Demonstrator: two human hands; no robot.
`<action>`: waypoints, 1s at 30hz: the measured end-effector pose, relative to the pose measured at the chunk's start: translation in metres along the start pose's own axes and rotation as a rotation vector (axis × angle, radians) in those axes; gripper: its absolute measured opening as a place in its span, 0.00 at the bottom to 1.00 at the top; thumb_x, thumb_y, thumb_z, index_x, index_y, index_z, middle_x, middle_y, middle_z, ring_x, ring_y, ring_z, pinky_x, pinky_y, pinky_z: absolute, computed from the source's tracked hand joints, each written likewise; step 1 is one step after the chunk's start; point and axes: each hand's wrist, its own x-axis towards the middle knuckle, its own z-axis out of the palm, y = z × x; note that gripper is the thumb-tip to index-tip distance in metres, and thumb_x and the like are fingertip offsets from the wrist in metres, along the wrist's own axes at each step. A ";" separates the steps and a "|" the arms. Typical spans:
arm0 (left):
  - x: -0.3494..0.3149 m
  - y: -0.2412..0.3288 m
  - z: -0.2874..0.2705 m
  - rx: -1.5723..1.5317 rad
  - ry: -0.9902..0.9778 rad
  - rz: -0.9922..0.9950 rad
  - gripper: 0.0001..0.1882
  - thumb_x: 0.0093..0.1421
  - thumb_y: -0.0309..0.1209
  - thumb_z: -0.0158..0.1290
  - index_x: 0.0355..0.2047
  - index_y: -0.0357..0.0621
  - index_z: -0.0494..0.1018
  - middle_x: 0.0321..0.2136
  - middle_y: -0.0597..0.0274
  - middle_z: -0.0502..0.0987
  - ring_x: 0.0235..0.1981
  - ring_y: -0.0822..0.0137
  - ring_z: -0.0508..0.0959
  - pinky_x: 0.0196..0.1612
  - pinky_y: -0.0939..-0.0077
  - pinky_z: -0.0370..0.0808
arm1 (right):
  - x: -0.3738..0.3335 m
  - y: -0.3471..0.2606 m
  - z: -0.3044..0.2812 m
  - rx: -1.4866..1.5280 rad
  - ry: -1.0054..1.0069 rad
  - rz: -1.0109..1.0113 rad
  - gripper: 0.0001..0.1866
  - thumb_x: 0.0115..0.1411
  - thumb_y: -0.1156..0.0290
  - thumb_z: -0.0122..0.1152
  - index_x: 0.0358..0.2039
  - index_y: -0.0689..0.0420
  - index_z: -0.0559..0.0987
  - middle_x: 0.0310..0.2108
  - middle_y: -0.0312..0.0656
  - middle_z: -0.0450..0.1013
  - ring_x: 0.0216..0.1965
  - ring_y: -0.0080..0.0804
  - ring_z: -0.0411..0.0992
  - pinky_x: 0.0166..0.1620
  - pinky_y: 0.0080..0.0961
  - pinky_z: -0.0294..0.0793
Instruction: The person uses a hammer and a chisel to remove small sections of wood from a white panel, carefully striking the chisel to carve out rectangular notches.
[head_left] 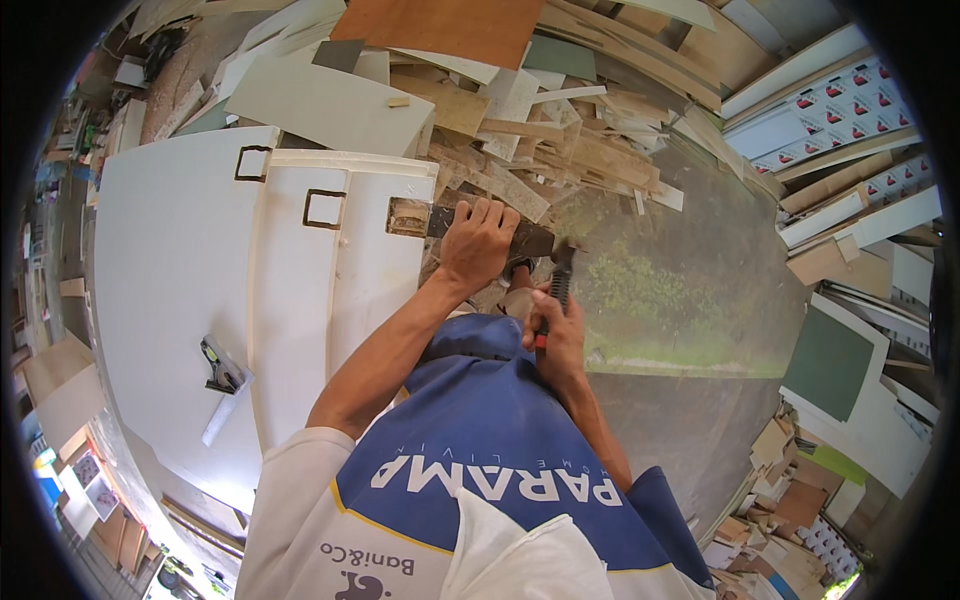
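My left hand (478,243) is wrapped round a dark, flat, chisel-like bar (533,240). Its far-left end meets a squarish recess (408,217) cut near the edge of a white panel (385,270), with bare wood showing inside. My right hand (560,330) grips a hammer (562,275) by its black, red-tipped handle. The hammer's head is at the bar's right end; I cannot tell whether they touch. Two more white panels lie stepped to the left, one with a dark-edged square cutout (323,209), the other with a similar cutout (252,163).
A black and green hand tool (218,365) and a flat metal strip (224,412) lie on the leftmost panel (170,260). Scrap wood (570,140) and an orange-brown board (440,30) are heaped ahead. Stacked boards (840,220) stand along the right, beyond a grey floor (690,310).
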 end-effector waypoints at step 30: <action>0.000 -0.006 -0.006 -0.041 -0.011 -0.045 0.13 0.50 0.29 0.54 0.37 0.43 0.73 0.36 0.59 0.74 0.42 0.59 0.73 0.47 0.61 0.65 | 0.000 0.010 0.014 -0.035 -0.049 -0.040 0.11 0.64 0.71 0.57 0.42 0.59 0.67 0.17 0.38 0.65 0.12 0.27 0.66 0.15 0.23 0.64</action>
